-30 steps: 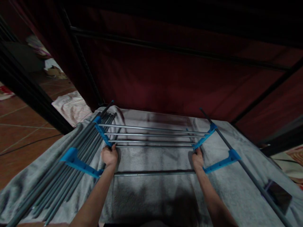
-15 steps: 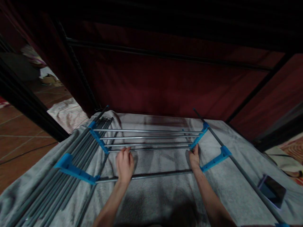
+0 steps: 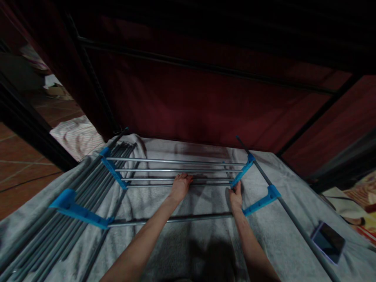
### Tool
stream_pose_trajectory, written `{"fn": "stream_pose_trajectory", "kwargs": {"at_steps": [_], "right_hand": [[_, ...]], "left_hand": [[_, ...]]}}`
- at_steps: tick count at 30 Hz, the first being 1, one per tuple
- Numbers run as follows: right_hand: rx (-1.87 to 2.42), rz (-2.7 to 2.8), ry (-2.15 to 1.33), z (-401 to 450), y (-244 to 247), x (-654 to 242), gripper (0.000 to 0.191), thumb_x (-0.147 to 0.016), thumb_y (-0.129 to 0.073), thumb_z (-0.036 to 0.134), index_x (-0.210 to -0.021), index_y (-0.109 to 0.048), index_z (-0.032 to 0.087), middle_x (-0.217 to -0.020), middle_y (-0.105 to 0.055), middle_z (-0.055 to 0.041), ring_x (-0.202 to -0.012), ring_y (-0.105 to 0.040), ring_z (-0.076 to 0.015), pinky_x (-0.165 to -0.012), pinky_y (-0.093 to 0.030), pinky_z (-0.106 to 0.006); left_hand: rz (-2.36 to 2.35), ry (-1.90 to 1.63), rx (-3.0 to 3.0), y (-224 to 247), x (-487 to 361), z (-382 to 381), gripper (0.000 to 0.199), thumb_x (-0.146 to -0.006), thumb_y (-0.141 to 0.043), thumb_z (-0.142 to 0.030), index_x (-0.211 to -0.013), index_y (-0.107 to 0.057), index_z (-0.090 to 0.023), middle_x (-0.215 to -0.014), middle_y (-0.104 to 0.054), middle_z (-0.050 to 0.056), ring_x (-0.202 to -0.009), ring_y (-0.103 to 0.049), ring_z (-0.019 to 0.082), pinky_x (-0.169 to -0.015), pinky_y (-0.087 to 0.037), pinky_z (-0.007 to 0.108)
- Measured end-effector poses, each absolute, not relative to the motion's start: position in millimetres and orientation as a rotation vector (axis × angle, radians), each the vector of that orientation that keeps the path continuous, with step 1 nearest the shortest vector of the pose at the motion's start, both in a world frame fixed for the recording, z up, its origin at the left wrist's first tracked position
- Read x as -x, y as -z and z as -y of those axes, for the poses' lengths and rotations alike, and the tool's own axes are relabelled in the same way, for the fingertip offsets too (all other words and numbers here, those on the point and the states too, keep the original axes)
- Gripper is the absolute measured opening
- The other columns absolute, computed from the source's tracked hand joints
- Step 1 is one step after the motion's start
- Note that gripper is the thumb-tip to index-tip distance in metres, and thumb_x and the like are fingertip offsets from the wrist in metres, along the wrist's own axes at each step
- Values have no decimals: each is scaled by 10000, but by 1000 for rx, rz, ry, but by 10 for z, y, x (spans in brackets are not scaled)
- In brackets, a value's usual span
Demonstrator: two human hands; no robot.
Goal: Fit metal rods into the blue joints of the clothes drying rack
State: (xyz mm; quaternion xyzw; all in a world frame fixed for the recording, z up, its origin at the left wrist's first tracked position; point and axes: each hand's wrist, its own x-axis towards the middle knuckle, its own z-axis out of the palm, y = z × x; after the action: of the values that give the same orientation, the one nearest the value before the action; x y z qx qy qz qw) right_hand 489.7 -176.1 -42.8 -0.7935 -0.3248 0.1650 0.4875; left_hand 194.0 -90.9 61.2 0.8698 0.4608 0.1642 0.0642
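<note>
A partly assembled rack of grey metal tubes lies on a grey blanket. Several thin crossbars (image 3: 152, 170) run between a blue bracket (image 3: 113, 169) on the left and a blue bracket (image 3: 243, 171) on the right. My left hand (image 3: 180, 186) has its fingers closed over the front crossbars near their middle. At the right bracket's lower end, my right hand (image 3: 235, 196) grips with thumb and fingers. Nearer to me, a thicker bar (image 3: 190, 217) joins two more blue brackets (image 3: 80, 211) (image 3: 261, 201); my left forearm passes over it.
Several loose grey tubes (image 3: 73, 219) lie on the blanket (image 3: 214, 243) at the left. A phone (image 3: 328, 242) rests at the right. Dark red panels (image 3: 205, 105) stand behind, and a striped cloth (image 3: 78, 137) lies at the far left.
My left hand has moved right along the front crossbars to their middle. My right hand stays at the right bracket. The whole view has shifted slightly.
</note>
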Motion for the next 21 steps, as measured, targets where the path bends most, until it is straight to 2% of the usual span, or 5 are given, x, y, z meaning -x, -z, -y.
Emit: {"fn": "stream_pose_trajectory", "kwargs": {"at_steps": [6, 15, 21], "right_hand": [[1964, 716, -424, 1752, 411, -4876, 916, -758, -519, 506, -1611, -296, 259, -1378, -634, -65, -1257, -593, -290, -1082, -435, -443], [1974, 703, -428, 1765, 353, -4858, 907, -750, -522, 512, -1593, -342, 231, -1351, -648, -90, -1202, -617, -308, -1066, -438, -440], [1947, 718, -421, 1765, 360, -4856, 902, -747, -517, 505, -1591, -342, 237, -1356, -640, -75, -1209, -604, -288, -1083, -422, -426]], "left_hand": [[-1386, -587, -2534, -567, -1916, 884, 301, -1011, -480, -228, -1176, -730, -200, -1053, -725, 103, -993, -662, 240, -924, -475, 385], [-1352, -678, -2468, -574, -1909, 848, 267, -989, -520, -227, -1110, -758, -206, -998, -732, 94, -992, -668, 241, -945, -486, 383], [-1347, -701, -2473, -554, -1905, 841, 270, -996, -521, -239, -1122, -757, -207, -1008, -740, 91, -1000, -673, 243, -946, -483, 388]]}}
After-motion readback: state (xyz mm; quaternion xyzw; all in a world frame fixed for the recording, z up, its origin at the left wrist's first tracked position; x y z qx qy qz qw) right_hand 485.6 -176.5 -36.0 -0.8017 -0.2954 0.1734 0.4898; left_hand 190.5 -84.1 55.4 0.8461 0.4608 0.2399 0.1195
